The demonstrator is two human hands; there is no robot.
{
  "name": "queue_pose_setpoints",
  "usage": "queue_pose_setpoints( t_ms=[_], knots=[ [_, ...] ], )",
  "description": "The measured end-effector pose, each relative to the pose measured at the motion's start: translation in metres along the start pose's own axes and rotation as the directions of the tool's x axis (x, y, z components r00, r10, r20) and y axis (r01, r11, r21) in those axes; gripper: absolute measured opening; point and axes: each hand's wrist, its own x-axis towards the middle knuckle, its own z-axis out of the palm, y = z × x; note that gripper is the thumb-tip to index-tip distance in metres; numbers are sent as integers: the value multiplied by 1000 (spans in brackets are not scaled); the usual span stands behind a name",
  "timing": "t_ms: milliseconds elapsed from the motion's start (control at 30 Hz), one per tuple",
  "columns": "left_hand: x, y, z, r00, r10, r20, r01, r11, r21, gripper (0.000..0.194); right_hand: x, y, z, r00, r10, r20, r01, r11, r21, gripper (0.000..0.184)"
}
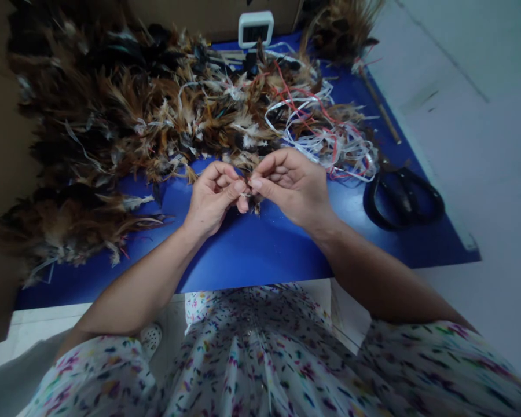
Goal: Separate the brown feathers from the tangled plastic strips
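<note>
My left hand [215, 197] and my right hand [293, 185] meet over the front part of the blue table, fingertips nearly touching. Thumb and fingers of each are pinched on a small bunch of feathers [256, 207], whose brown tips show just below and between the hands. Most of the bunch is hidden by the fingers. Right behind the hands lies a large heap of brown and black feathers [156, 110]. A tangle of white and red string [338, 145] rests beyond my right hand.
Black-handled scissors [402, 200] lie at the right on the blue tabletop [260, 255]. Another feather pile [69, 226] sits at the left front. At the back stand a small white digital display [256, 29] and a feather bundle on a stick [380, 107].
</note>
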Motion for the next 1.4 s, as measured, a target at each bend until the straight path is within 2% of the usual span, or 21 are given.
queue_pose_setpoints(
  t_ms=[300, 767, 1067, 1267, 1400],
  knots=[
    [-1, 0, -1, 999, -52, 11, 52, 998, -23, 51, 0, -1, 1, 1000, 5, -20, -4, 1000, 27, 40],
    [-2, 1, -4, 989, -70, 127, 76, 996, -40, 55, 0, -5, 0, 995, -25, 93, 16, 995, 95, 51],
    [-4, 3, -6, 958, -170, 231, 182, 983, -29, 60, 4, 0, -4, 985, -13, 170, -6, 993, 114, 57],
    [-4, 4, -7, 951, -191, 244, 200, 980, -13, 68, 9, 6, -13, 969, -74, 234, 64, 997, 49, 46],
    [-4, 3, -8, 954, -218, 208, 225, 974, -11, 76, 9, 3, -17, 954, -59, 294, 70, 997, -27, 35]
  ],
)
